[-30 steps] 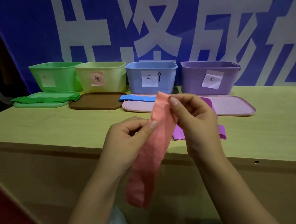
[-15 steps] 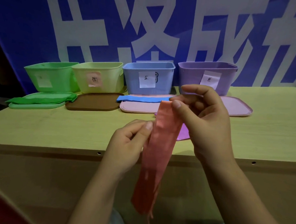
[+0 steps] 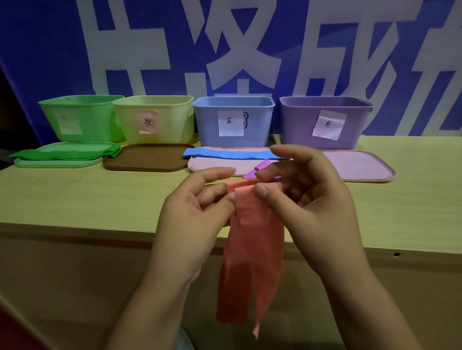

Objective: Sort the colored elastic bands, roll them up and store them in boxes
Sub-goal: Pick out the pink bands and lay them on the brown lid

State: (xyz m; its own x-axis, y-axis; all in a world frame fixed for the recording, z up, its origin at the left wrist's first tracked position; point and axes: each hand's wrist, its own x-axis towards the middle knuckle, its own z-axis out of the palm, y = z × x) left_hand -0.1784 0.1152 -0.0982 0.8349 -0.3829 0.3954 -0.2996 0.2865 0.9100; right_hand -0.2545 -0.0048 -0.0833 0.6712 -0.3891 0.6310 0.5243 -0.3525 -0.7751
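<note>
I see the left hand [image 3: 195,215] and right hand [image 3: 306,205] pinching the folded top of a pink elastic band [image 3: 252,251] above the table [image 3: 76,201], four labelled boxes [image 3: 232,120] behind.

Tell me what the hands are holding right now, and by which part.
Both the left hand and the right hand pinch the salmon-pink elastic band at its folded top end; the rest hangs free.

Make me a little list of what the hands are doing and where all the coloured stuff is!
Hands: left hand and right hand pinch the salmon-pink elastic band, top folded over.
Boxes: green plastic box, yellow-green plastic box, blue plastic box, purple plastic box.
Waiting: green elastic band on green lid; blue elastic band on pink lid.
</note>
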